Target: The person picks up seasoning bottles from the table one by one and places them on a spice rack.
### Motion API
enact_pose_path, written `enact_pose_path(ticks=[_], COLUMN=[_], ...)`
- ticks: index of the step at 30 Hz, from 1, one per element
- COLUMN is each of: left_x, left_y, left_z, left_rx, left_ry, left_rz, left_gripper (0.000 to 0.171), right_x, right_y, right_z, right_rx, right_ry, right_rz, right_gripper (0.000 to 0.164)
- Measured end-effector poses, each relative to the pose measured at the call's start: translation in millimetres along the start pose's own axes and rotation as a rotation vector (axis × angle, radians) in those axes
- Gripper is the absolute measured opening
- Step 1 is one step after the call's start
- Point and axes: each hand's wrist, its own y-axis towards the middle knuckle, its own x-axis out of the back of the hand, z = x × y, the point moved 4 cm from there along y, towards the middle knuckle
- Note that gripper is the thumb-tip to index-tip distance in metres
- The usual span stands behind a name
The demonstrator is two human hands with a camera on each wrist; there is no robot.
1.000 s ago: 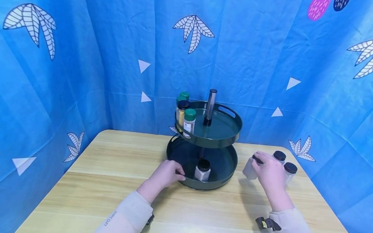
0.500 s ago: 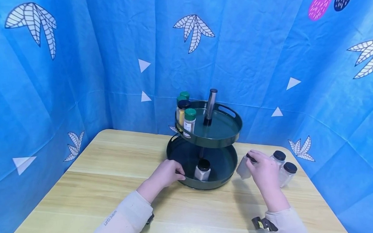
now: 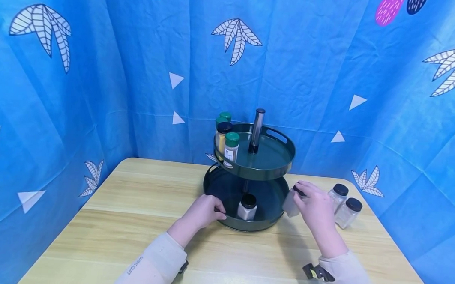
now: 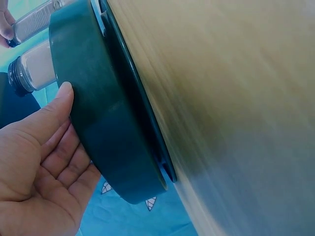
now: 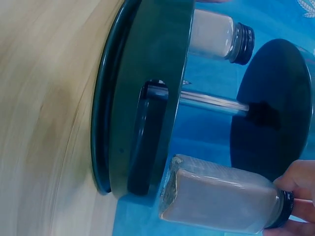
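Observation:
My left hand (image 3: 202, 211) grips the front-left rim of the dark green lower tray (image 3: 255, 225) of a two-tier spice rack, thumb on the rim in the left wrist view. On that tray stands a spice jar (image 3: 246, 212) with a black lid and pale contents. My right hand (image 3: 316, 206) pinches the black lid (image 5: 286, 209) of another clear spice jar (image 5: 216, 196), filled with pale powder. The held jar hangs tilted at the right of the lower tray, its base close to the tray's wall by a handle slot in the right wrist view.
Above is the upper tray (image 3: 268, 173), with several jars at its left, among them a green-lidded jar (image 3: 231, 150), and a metal post (image 3: 257, 128). Two black-lidded jars, a farther jar (image 3: 338, 197) and a nearer jar (image 3: 348, 213), stand on the wooden table (image 3: 138, 214) beyond my right hand. A blue curtain (image 3: 312, 78) hangs behind.
My right hand has moved left with the jar, from beside the two table jars to the lower tray's right edge. My left hand has stayed on the rim.

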Motion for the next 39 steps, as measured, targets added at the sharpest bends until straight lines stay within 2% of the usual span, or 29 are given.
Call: enact_pose_path(ticks=[6, 21, 39], left_x=[-0.7, -1.0, -0.5], left_y=[0.1, 0.3, 0.3], left_z=[0.0, 0.2, -0.7], left_rx=[-0.004, -0.004, -0.013], left_ry=[0.006, 0.001, 0.014], left_rz=[-0.002, -0.001, -0.009], left_gripper=[0.01, 0.01, 0.01], right_x=[-4.5, -8.9, -20.4], right_y=[0.3, 1.0, 2.9], right_z=[1.8, 12.2, 29.2], right_rx=[-0.005, 0.085, 0.135], right_ry=[0.002, 0.029, 0.061], right_rz=[0.021, -0.027, -0.011], right_gripper=[0.025, 0.025, 0.024])
